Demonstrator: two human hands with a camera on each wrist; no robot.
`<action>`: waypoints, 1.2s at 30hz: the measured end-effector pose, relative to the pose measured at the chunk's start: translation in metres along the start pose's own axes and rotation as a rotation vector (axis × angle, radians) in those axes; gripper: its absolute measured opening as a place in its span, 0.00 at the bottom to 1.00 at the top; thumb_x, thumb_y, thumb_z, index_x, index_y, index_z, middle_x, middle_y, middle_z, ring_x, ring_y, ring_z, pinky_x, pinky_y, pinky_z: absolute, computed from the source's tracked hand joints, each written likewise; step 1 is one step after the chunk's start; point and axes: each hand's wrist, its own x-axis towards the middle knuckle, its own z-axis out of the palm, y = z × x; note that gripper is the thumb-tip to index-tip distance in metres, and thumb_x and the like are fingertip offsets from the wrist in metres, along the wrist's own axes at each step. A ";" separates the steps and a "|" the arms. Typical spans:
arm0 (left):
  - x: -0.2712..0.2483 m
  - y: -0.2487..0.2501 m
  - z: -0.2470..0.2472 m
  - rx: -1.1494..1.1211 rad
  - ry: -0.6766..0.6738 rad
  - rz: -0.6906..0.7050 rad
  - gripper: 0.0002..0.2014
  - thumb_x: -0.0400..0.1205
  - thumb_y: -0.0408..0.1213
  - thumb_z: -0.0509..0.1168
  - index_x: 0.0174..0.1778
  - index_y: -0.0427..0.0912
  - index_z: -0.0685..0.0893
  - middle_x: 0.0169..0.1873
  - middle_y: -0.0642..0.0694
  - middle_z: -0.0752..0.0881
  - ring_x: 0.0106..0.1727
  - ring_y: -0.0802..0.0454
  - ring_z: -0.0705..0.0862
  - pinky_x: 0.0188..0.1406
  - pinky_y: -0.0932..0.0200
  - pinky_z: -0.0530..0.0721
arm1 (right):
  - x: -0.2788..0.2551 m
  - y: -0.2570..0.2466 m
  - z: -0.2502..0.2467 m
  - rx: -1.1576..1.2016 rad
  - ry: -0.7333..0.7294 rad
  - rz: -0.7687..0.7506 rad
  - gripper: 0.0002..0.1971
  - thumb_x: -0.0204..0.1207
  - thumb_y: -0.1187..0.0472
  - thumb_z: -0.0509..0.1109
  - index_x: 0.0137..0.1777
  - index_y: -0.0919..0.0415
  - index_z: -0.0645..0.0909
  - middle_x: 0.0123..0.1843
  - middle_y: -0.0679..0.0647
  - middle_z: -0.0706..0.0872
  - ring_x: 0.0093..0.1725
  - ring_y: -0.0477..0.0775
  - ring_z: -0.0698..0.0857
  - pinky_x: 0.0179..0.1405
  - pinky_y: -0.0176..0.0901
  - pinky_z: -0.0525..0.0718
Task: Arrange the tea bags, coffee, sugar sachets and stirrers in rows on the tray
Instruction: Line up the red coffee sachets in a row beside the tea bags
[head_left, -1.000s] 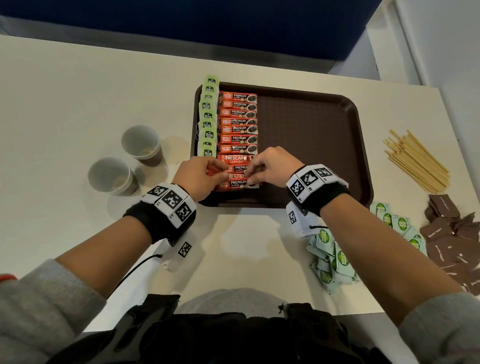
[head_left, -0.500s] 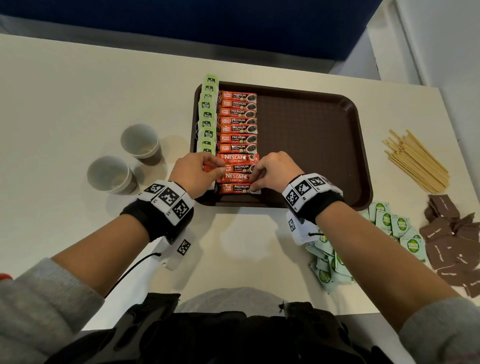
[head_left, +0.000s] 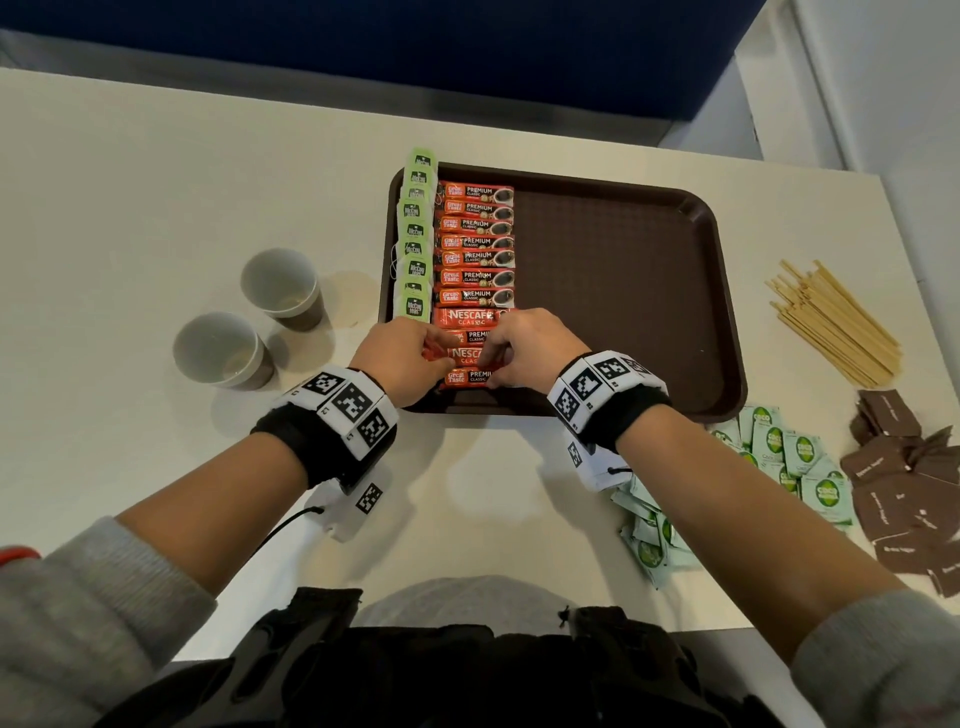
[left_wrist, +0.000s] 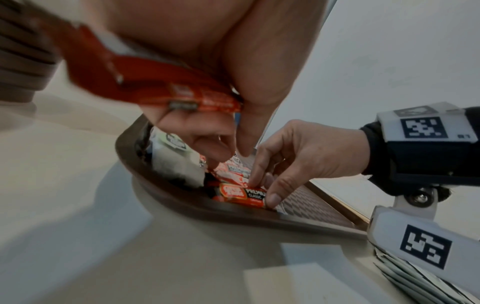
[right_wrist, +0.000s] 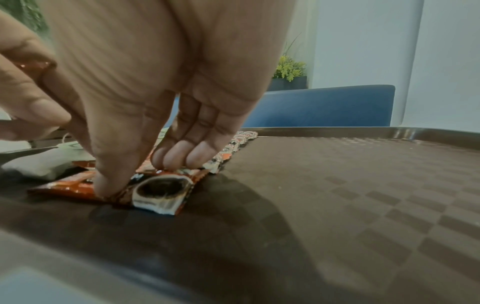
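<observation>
The right hand (head_left: 524, 345) has its fingers curled down onto the nearest coffee stick (head_left: 467, 377) at the tray's near-left corner: thumb pressed on the wrapper, three fingertips (right_wrist: 182, 158) touching the stick behind it. The left hand (head_left: 402, 358) pinches the left ends of the near sticks; in the left wrist view spare red sticks (left_wrist: 145, 86) are tucked in its palm.

The coffee row (head_left: 475, 260) runs from the hands toward 12 o'clock. Most wrappers read "Great Taste PREMIUM CLASSIC"; two read "NESCAFÉ CLASSIC". Just left of it, along the tray's left rim, stands the row of green tea bags (head_left: 415, 244), tags reading "McCoy teas" as far as can be made out, the top ones overlapping the rim.

The rest of the brown tray (head_left: 649, 291) is bare checkered plastic. At 9 o'clock of the tray two paper cups (head_left: 249, 317) stand on the table (head_left: 130, 197). At 3 o'clock lie wooden stirrers (head_left: 836, 325); at 4 to 5 o'clock, green "coco" sachets (head_left: 795, 462), partly hidden by the right forearm, and brown sugar sachets (head_left: 909, 488), their print too small to read.
</observation>
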 end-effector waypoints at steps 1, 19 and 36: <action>0.000 0.000 0.000 0.001 -0.005 -0.002 0.15 0.81 0.40 0.68 0.64 0.49 0.84 0.60 0.46 0.85 0.55 0.54 0.80 0.53 0.66 0.72 | 0.000 0.001 0.000 -0.002 0.001 -0.001 0.10 0.66 0.59 0.80 0.49 0.53 0.89 0.51 0.48 0.85 0.47 0.44 0.79 0.49 0.37 0.77; 0.001 0.001 -0.002 0.033 -0.041 0.017 0.15 0.81 0.41 0.67 0.64 0.50 0.84 0.59 0.48 0.86 0.51 0.56 0.79 0.52 0.65 0.74 | 0.002 0.000 0.003 -0.004 -0.002 -0.006 0.11 0.68 0.57 0.79 0.51 0.55 0.89 0.53 0.51 0.85 0.52 0.49 0.81 0.52 0.38 0.77; -0.002 0.007 0.001 -0.265 -0.111 0.055 0.55 0.70 0.34 0.78 0.83 0.47 0.44 0.71 0.50 0.74 0.64 0.55 0.78 0.57 0.64 0.74 | -0.001 -0.019 -0.017 0.361 0.024 -0.099 0.10 0.74 0.48 0.73 0.42 0.54 0.88 0.41 0.50 0.89 0.41 0.42 0.84 0.44 0.36 0.82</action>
